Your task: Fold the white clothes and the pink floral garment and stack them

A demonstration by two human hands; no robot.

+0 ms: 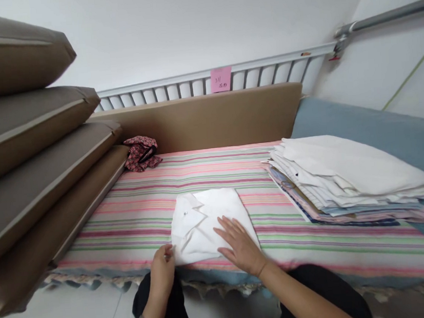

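A white shirt [213, 205], folded into a rough square, lies on the striped cloth [213, 173] close to its front edge. Its pointed collar and one button show on the left side. My right hand [239, 245] rests flat on the shirt's lower right part, fingers stretched out. At the shirt's lower left corner is my left hand [163, 265], its fingers curled in and pressed together at the white fabric's edge. How much cloth the left fingers pinch is partly hidden.
Folded garments [345, 173], white on top, are piled at the right. Thick brown cushions [32, 168] stand stacked at the left, with a crumpled red patterned cloth [141, 152] beside them. A brown board [209, 122] and a railing with a pink note [221, 79] run along the back.
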